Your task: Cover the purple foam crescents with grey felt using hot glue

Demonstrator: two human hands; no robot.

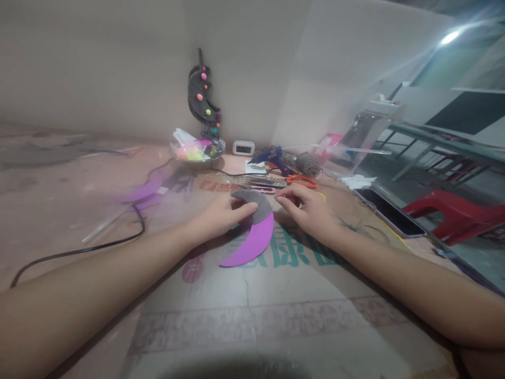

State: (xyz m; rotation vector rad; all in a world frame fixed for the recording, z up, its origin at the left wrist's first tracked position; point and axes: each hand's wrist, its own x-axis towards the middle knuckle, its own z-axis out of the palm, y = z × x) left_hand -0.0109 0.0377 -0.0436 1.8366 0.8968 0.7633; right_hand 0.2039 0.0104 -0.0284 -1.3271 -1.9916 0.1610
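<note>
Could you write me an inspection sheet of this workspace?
Surface: printed cardboard on a pinkish table.
Work in hand: purple crescent with grey upper part.
Clutter: blue glue gun, orange-handled scissors, white clock, phone.
Hands: left hand holds the purple crescent, thumb on grey; right hand nearby, thumb and finger close together, any grip unclear.
Cables: black cable at left.
Surroundings: pale wall, dark crescent decoration, red stool.

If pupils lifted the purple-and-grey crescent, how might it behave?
The crescent looks thin, so probably light. Gripped at its grey part, it shows no obvious sag, suggesting some stiffness; the narrow tip could bend easily.
</note>
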